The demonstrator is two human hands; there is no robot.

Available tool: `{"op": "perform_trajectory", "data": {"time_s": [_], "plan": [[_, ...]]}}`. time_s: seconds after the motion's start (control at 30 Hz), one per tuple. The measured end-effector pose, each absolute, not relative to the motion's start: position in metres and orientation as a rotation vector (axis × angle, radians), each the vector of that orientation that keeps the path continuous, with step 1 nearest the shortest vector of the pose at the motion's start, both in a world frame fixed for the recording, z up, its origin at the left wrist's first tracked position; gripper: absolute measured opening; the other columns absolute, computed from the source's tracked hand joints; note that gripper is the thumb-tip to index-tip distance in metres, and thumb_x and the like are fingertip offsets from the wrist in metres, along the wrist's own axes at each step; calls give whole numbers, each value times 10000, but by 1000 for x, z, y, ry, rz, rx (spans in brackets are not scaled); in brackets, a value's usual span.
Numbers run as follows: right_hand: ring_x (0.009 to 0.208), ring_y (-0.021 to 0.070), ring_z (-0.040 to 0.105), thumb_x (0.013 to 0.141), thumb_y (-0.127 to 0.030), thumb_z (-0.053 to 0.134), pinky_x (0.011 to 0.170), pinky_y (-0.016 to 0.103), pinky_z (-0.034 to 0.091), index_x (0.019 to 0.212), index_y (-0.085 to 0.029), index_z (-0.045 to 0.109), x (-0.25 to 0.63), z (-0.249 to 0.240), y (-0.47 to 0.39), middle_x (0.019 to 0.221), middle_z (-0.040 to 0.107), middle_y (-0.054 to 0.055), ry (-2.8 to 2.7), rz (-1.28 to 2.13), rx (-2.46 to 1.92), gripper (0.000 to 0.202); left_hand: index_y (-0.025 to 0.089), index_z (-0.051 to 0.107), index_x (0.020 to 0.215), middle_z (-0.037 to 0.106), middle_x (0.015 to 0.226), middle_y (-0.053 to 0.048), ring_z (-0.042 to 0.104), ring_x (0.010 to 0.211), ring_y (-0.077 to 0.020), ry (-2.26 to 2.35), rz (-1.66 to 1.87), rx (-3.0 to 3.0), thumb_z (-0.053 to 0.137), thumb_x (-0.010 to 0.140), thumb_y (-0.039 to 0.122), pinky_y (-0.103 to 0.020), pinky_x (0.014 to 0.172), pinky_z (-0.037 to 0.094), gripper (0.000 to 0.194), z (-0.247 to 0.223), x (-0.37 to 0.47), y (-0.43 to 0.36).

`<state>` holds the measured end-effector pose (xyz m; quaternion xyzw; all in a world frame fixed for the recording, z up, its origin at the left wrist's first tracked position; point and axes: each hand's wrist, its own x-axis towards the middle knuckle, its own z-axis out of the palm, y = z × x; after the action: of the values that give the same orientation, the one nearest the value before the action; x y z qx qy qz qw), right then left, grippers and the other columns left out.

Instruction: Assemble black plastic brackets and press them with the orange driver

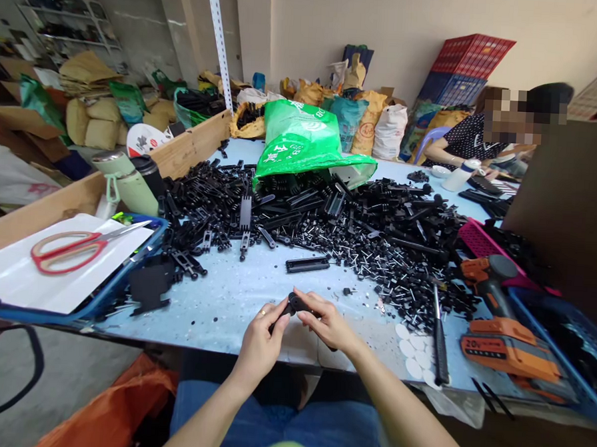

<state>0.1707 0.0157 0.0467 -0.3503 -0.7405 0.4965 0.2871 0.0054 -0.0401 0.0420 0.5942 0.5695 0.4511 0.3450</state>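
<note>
Near the table's front edge, my left hand and my right hand meet around a small black plastic part. The fingers of both hands are closed on it, and its round end shows between them. Much of the part is hidden by my fingers. Just beyond the hands, a black rectangular piece lies flat on the light blue table. A wide heap of black parts and short metal-shafted screws spreads behind it.
Red-handled scissors rest on white paper over a blue tray at left. A green bag sits on the heap. At right are a hammer, white discs, an orange power tool and a blue basket. A person sits farther back.
</note>
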Motion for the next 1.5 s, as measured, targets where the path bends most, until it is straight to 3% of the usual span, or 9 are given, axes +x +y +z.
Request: {"op": "perform_trajectory", "data": {"time_s": [0.23, 0.6, 0.77, 0.9, 0.97, 1.03, 1.2, 1.4, 1.5], "plan": [[683, 108, 528, 905, -368, 440, 617, 264, 511, 1363, -277, 368, 150, 42, -3, 1052, 523, 76, -1830, 1143, -853, 472, 167, 542, 1207, 578, 1024, -98, 559, 948, -182, 1539, 1539, 1503, 409, 905, 269, -309, 819, 457, 345, 47, 22, -39], [876, 177, 548, 914, -330, 422, 760, 334, 501, 1373, -249, 349, 129, 30, -10, 1034, 556, 83, -1698, 941, -947, 472, 175, 558, 1179, 592, 1061, -103, 559, 989, -190, 1490, 1576, 1624, 393, 905, 240, -328, 846, 463, 326, 44, 18, -24], [894, 165, 561, 922, -384, 387, 816, 328, 475, 1387, -272, 310, 152, 27, 17, 1059, 581, 57, -2083, 917, -1017, 484, 167, 462, 1263, 582, 1105, -124, 575, 1003, -218, 1696, 1291, 1475, 365, 907, 289, -353, 801, 498, 389, 20, 19, -31], [1011, 179, 523, 932, -381, 343, 823, 308, 442, 1376, -268, 306, 232, 47, 95, 1213, 529, 75, -2239, 316, -1635, 460, 177, 361, 1340, 509, 1219, -151, 463, 1162, -290, 1827, 884, 1876, 450, 831, 189, -473, 912, 424, 516, 17, 15, -32], [1077, 204, 484, 950, -311, 261, 825, 320, 410, 1333, -211, 365, 282, 64, 139, 1219, 516, 119, -2022, -192, -2225, 410, 251, 411, 1304, 459, 1301, -101, 333, 1266, -304, 1642, 694, 2273, 460, 792, 111, -564, 1020, 258, 533, 25, 16, -25], [1107, 280, 458, 925, -196, 265, 844, 404, 364, 1250, -71, 444, 327, 80, 173, 1174, 516, 228, -1911, -314, -2404, 392, 281, 482, 1234, 539, 1208, -64, 394, 1220, -276, 1377, 472, 2550, 437, 785, 53, -590, 1037, 187, 505, 34, 19, -15], [971, 267, 548, 832, -135, 439, 858, 423, 312, 967, -61, 608, 384, 96, 203, 948, 616, 197, -1981, -298, -2529, 229, 189, 493, 1213, 609, 938, -77, 561, 872, -215, 1367, 208, 2676, 391, 817, 26, -380, 794, 454, 441, 44, 19, -5], [884, 244, 574, 853, -310, 484, 728, 331, 383, 1054, -97, 549, 366, 91, 164, 999, 590, 172, -2125, -311, -2466, 300, 198, 484, 1214, 590, 995, -95, 547, 908, -244, 1528, 209, 2521, 444, 848, 143, -366, 772, 439, 372, 35, 5, -13], [706, 169, 571, 912, -398, 385, 623, 269, 388, 1037, -171, 527, 329, 86, 103, 893, 610, 83, -2567, 29, -1987, 296, 210, 452, 1236, 571, 1066, -93, 532, 975, -235, 1411, 300, 2432, 451, 865, 213, -357, 815, 425, 371, 30, 7, -9]]}}
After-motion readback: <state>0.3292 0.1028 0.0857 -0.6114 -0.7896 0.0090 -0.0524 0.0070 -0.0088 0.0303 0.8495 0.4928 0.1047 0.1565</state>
